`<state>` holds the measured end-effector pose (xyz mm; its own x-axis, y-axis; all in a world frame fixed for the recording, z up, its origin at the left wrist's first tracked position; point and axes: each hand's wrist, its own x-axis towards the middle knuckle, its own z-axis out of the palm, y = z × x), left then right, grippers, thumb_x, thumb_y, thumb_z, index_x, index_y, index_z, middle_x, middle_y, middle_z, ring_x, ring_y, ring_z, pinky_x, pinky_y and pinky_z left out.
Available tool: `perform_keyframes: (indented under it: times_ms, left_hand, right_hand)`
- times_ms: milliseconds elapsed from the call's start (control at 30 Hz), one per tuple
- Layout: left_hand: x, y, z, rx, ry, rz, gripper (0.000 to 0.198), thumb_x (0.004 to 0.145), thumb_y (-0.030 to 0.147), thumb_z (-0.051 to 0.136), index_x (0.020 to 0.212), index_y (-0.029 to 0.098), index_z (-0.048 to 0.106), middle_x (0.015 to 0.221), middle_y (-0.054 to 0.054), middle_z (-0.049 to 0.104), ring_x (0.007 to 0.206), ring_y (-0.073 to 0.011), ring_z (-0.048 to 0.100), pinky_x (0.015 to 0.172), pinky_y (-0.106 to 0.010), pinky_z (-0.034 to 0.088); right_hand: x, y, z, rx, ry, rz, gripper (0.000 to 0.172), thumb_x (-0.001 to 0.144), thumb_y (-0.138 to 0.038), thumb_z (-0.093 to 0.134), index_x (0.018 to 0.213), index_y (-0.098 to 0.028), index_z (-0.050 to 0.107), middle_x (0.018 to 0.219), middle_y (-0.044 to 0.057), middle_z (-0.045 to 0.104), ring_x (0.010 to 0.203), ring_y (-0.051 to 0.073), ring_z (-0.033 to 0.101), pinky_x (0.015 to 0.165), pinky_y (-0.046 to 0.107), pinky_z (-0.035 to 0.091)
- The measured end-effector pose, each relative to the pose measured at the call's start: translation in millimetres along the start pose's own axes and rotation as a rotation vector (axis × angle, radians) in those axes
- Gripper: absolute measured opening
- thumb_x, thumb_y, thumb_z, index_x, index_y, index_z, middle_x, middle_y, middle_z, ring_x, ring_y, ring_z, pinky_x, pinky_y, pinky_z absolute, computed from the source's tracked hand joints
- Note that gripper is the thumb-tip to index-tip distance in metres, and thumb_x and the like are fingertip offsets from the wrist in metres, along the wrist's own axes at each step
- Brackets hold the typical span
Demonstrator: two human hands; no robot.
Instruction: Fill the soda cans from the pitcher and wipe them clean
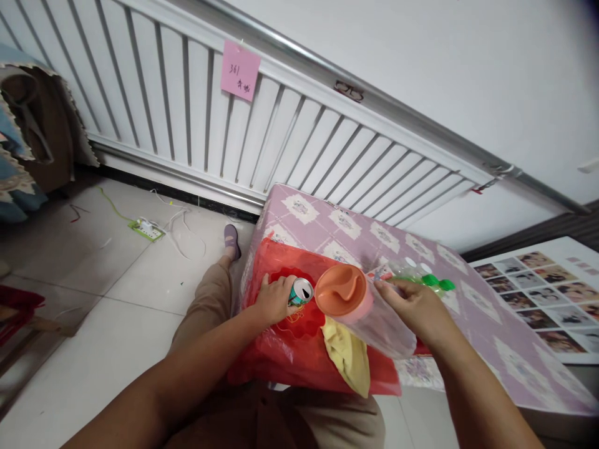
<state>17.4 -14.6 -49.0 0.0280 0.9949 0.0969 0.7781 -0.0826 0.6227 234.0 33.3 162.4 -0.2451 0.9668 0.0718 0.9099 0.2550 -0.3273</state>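
My left hand (275, 300) is wrapped round a green can (300, 292) with an open top, above a red scalloped dish (292, 324). A clear plastic pitcher (386, 327) with an orange lid (340, 290) lies tilted to the right of the can, its lid close to the can. My right hand (412, 302) has its fingers on the pitcher's upper side. Beneath them, a yellow cloth (347, 355) lies on a red plastic sheet (266, 368).
Clear bottles with green caps (437, 282) stand behind my right hand on the patterned tablecloth (468, 299). A white radiator (187, 93) runs behind the table. A photo board (547, 293) is at right; a power strip (146, 229) lies on the floor.
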Motion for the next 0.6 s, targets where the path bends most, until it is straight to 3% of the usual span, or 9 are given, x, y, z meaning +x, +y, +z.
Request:
perform_keyframes:
  times_ms: [200,600]
  left_hand:
    - [0.8,-2.2,1.8,-0.006,0.003,-0.006,0.065,0.082,0.046,0.071,0.135,0.026,0.039,0.128,-0.011,0.065,0.12,-0.0327,0.06,0.115,-0.061,0.023]
    - [0.0,-2.1,-0.2,-0.018,-0.006,0.006,0.067,0.082,0.047,0.071,0.135,0.025,0.038,0.127,-0.011,0.064,0.119,-0.0332,0.061,0.115,-0.064,0.022]
  right_hand:
    - [4.2,-5.0,2.4,-0.038,-0.014,0.003,0.049,0.076,-0.065,0.054,0.053,-0.022,0.048,0.051,-0.002,0.042,0.051,0.014,0.041,0.048,0.028,0.032]
    - [9.7,-8.1,8.7,-0.096,-0.05,-0.016,0.048,0.079,-0.065,0.054,0.06,-0.021,0.057,0.051,-0.003,0.041,0.052,0.014,0.041,0.049,0.027,0.033]
